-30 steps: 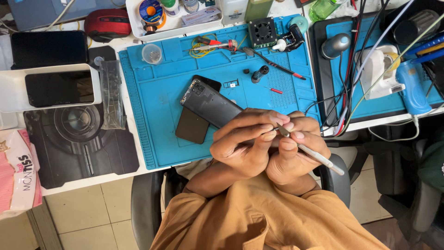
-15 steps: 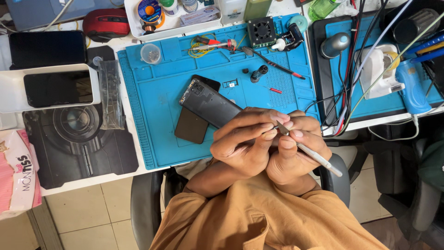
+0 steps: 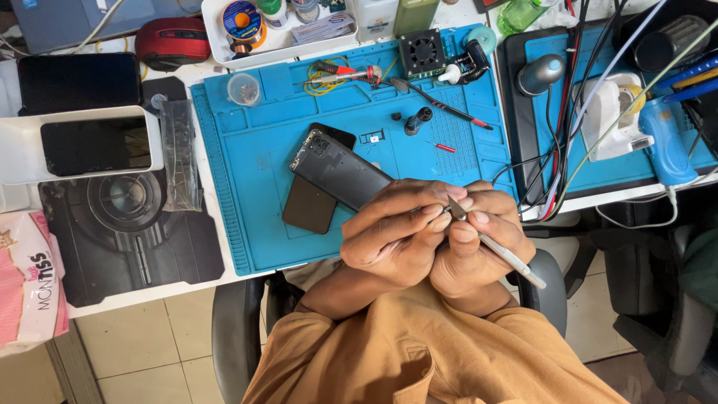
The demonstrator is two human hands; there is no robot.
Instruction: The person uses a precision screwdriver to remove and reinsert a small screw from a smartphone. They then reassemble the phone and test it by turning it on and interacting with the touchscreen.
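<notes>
Holding a dark phone (image 3: 340, 170) by its lower end, left hand (image 3: 396, 236) curled around it, fingers folded over the near edge, camera corner of the phone tilted up and away to the left above the blue mat (image 3: 247, 187). Pinching a slim metal tool (image 3: 499, 251) in the right hand (image 3: 471, 251) — thumb and fingertips closed on it close to its tip, pale handle slanting down and out to the right past the wrist. Tool tip meeting the phone right where both hands press together, just over the near edge of the surface (image 3: 176, 288); exact contact point hidden by the fingers.

Compared with the earlier frames: barely any change — both hands in the same tight knot, same grip, phone at the same tilt, tool at the same slant. Nothing on the mat shifted.

Lying flat on the mat just beneath the raised phone, a second dark slab (image 3: 308, 203), partly covered by it. Farther back on the mat: a small black fan (image 3: 422, 52), a red-tipped probe (image 3: 441, 105), a tiny red piece (image 3: 445, 147) and a round clear cup (image 3: 244, 89). Off to the left, a white tray (image 3: 155, 142) with another dark phone (image 3: 93, 146) in it, and a red mouse (image 3: 173, 43) behind. Orange sleeves and lap filling the bottom of the view.
</notes>
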